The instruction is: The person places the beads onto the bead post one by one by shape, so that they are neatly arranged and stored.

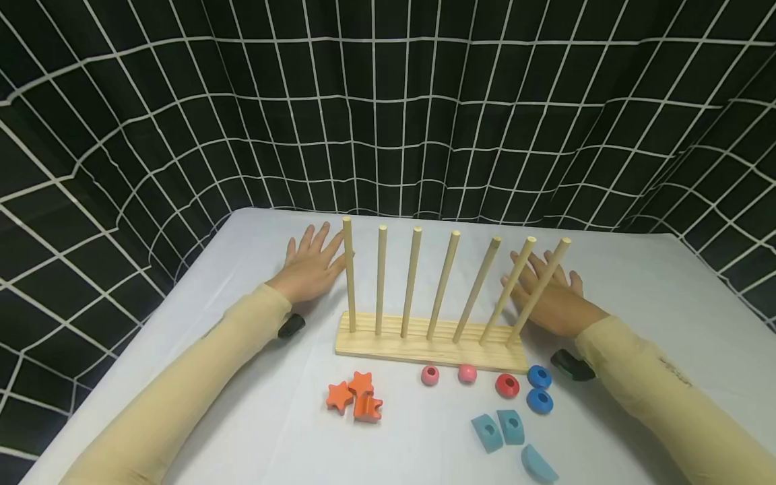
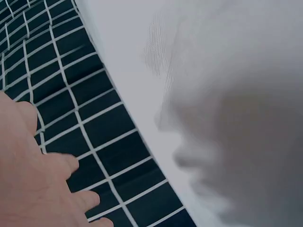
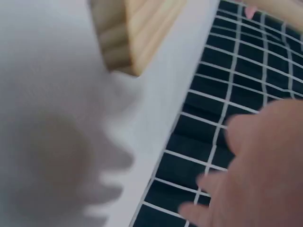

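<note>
A wooden rack (image 1: 388, 345) with several upright rods stands mid-table in the head view; its end (image 3: 137, 38) shows in the right wrist view. My left hand (image 1: 310, 267), fingers spread, is behind and left of the rack, its fingertips near the leftmost rod. My right hand (image 1: 552, 300) is spread behind the two rightmost rods, which partly cover it. Neither hand holds anything. In the wrist views the left hand (image 2: 33, 175) and right hand (image 3: 260, 175) appear above the cloth, with shadows below.
Orange stars (image 1: 339, 397) lie front left of the rack. Pink beads (image 1: 430, 376), a red bead (image 1: 507, 386), blue beads (image 1: 539, 401) and light-blue half-round blocks (image 1: 488, 432) lie front right. A black gridded curtain (image 1: 400, 121) hangs behind the white table (image 1: 254, 417).
</note>
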A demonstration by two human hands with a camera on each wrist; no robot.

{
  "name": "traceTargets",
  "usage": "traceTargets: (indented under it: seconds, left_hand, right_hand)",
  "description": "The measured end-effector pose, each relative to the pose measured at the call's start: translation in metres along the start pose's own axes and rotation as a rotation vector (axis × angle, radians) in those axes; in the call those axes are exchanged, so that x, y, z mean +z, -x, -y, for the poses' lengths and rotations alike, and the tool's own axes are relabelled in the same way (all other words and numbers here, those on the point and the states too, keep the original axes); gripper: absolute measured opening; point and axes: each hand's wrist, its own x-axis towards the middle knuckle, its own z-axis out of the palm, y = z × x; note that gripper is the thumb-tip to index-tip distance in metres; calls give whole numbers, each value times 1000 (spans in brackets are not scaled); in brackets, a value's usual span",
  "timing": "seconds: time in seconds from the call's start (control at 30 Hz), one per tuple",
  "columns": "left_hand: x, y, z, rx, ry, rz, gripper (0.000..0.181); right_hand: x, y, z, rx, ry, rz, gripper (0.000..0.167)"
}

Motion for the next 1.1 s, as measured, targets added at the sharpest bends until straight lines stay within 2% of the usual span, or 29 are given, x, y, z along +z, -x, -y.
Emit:
traceTargets:
  seconds: [0.1,0.17,0.27,0.37,0.43,0.5,0.6,0.7,0.8,0.87,0.97,1.1]
  left_hand:
    - [-1,16,2,10,5,-23,64]
    - [-1,31,3,15,18,-35,65]
    - [-3,58,3,14,39,-27,66]
    - [-3,88,-1,33,50,-31,63]
    - [-3,108,-6,60,47,-55,57]
    - [-3,124,-13,101,57,-90,47]
    - [-1,141,-24,212,80,-124,39]
    - [4,151,-33,339,110,-115,41]
    - [11,154,-40,407,94,-98,46]
    - [17,154,-42,410,76,-76,47]
    - [23,154,-44,407,65,-45,40]
    - [25,153,-47,392,62,-28,30]
  right_hand:
    - [-2,15,-4,-111,-44,-11,56]
    - [-4,26,-6,-165,-121,4,48]
    - [-5,41,-9,-214,-200,70,41]
    - [-6,53,-9,-246,-227,149,37]
    - [-6,58,-8,-277,-226,186,41]
    - [-4,60,-8,-295,-212,198,55]
    - [0,62,-6,-303,-179,179,71]
    - [4,62,-3,-304,-150,151,76]
    - [7,61,-2,-321,-127,121,71]
    - [8,60,-3,-333,-110,97,67]
    - [10,59,-5,-337,-101,84,65]
    - [10,58,-5,-318,-95,88,66]
